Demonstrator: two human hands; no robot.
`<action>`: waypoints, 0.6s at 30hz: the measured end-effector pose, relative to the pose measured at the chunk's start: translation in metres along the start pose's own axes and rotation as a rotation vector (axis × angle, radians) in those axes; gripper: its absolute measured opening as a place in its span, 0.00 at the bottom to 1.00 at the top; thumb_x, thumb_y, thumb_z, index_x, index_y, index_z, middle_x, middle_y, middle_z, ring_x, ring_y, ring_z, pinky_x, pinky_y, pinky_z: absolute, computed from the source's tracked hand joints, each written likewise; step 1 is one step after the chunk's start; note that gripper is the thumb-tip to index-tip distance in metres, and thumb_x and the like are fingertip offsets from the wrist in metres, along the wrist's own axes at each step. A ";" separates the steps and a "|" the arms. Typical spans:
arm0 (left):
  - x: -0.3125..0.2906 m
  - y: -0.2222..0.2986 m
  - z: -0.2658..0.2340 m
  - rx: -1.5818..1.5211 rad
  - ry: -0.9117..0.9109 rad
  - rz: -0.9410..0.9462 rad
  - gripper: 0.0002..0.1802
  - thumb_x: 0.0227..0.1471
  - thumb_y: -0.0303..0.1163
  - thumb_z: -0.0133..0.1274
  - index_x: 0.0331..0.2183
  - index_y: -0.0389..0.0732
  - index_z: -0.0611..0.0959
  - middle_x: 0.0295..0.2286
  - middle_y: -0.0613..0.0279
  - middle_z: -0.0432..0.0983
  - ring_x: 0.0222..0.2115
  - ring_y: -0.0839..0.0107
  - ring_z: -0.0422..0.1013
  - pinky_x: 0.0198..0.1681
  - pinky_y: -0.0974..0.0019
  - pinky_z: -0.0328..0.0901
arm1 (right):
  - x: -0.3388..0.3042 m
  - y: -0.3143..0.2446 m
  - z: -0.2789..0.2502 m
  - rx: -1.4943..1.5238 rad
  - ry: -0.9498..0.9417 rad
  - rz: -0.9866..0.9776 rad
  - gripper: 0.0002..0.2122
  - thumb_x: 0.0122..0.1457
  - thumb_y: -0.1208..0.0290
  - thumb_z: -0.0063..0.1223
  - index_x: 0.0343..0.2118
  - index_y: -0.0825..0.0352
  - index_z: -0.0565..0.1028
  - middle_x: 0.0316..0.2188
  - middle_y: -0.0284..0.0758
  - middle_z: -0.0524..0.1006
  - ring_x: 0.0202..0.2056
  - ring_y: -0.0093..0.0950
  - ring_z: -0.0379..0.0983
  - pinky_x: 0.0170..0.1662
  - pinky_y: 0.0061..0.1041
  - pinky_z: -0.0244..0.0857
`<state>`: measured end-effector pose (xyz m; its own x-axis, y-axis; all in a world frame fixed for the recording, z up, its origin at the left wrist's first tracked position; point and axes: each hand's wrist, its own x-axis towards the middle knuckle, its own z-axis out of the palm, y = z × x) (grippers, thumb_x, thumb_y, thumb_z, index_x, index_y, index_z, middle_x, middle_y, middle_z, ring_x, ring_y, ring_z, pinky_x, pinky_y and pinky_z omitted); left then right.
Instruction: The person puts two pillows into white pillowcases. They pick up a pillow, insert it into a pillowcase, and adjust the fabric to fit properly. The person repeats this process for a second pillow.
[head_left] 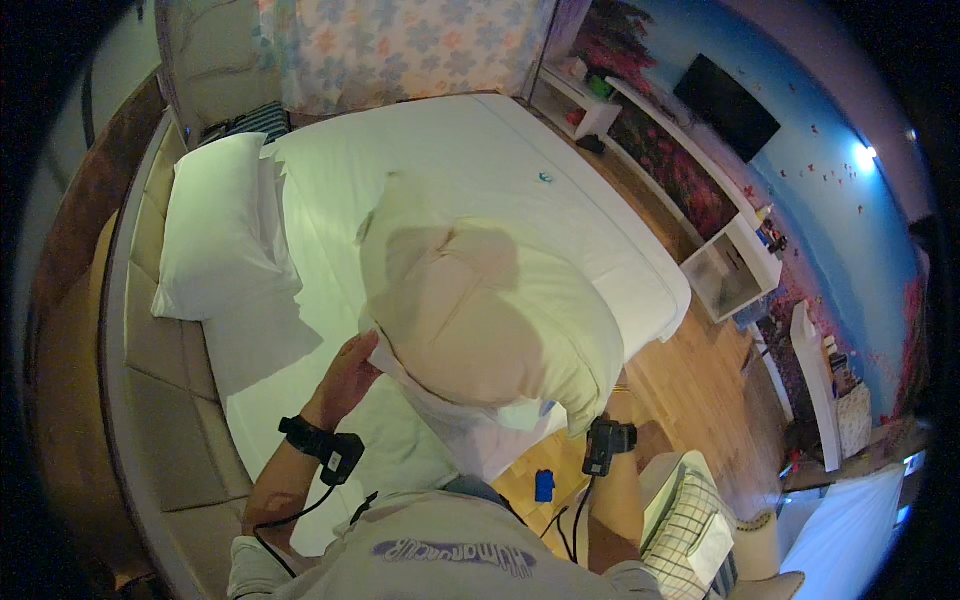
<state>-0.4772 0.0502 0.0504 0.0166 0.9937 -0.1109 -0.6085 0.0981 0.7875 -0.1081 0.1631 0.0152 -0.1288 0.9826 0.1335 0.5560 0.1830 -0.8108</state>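
Big pale pillow (455,310), off-white, held up in front of the person's torso, over the near side of the bed (400,135). Front has broad darker patches, look like shadow. Loose pale fabric (475,435) hangs along its lower edge, facing the body.

Left hand (350,370) at the pillow's lower-left edge; left grip clamped on that edge, fingers partly behind the cloth. Right hand (620,405) at the lower-right corner, mostly hidden by the black wrist device (608,447) and bunched cloth; probably on that corner, but cannot tell whether the right grip is closed or apart. Second black wrist device (340,458) on the left wrist, cable running down the forearm.

Bed has a white sheet; another white pillow (215,220) lies at its head, leaning toward the padded headboard (155,370). Small teal item (545,178) on the sheet, far side. Small blue item (544,486) seen against the wood floor (700,385), between the forearms. Right: chair with checked cloth (690,525). Floral curtain (400,50) behind bed; dark screen (727,107) on the painted wall (830,220), white shelf unit (735,270) below.
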 end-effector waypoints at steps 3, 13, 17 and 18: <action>-0.003 -0.009 -0.004 0.014 0.017 -0.059 0.20 0.52 0.43 0.40 0.39 0.38 0.71 0.37 0.66 0.69 0.38 0.75 0.64 0.46 0.69 0.57 | -0.018 0.009 0.006 0.154 -0.052 0.131 0.17 0.48 0.68 0.46 0.41 0.71 0.66 0.37 0.43 0.69 0.40 0.37 0.64 0.43 0.28 0.60; -0.003 -0.025 -0.021 0.054 0.013 -0.087 0.16 0.52 0.42 0.40 0.36 0.41 0.72 0.33 0.69 0.70 0.34 0.77 0.65 0.42 0.70 0.58 | -0.107 0.082 0.103 0.223 -0.365 0.468 0.21 0.45 0.65 0.50 0.43 0.69 0.64 0.41 0.42 0.67 0.44 0.38 0.61 0.46 0.30 0.57; -0.005 -0.024 -0.015 0.047 0.015 -0.099 0.17 0.52 0.41 0.41 0.39 0.40 0.71 0.35 0.67 0.69 0.36 0.76 0.65 0.42 0.68 0.58 | -0.103 0.099 0.142 -0.459 -0.369 0.172 0.25 0.46 0.58 0.49 0.45 0.66 0.61 0.43 0.40 0.64 0.45 0.35 0.59 0.46 0.31 0.56; -0.006 -0.025 -0.016 0.063 0.024 -0.125 0.17 0.51 0.41 0.42 0.39 0.40 0.71 0.35 0.67 0.70 0.36 0.76 0.65 0.42 0.68 0.58 | -0.097 0.099 0.148 -0.263 -0.325 0.289 0.25 0.47 0.57 0.48 0.46 0.65 0.61 0.44 0.40 0.64 0.45 0.34 0.59 0.47 0.30 0.56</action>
<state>-0.4747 0.0407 0.0220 0.0696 0.9719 -0.2250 -0.5515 0.2255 0.8031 -0.1617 0.0815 -0.1626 -0.1645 0.9418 -0.2932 0.7891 -0.0527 -0.6120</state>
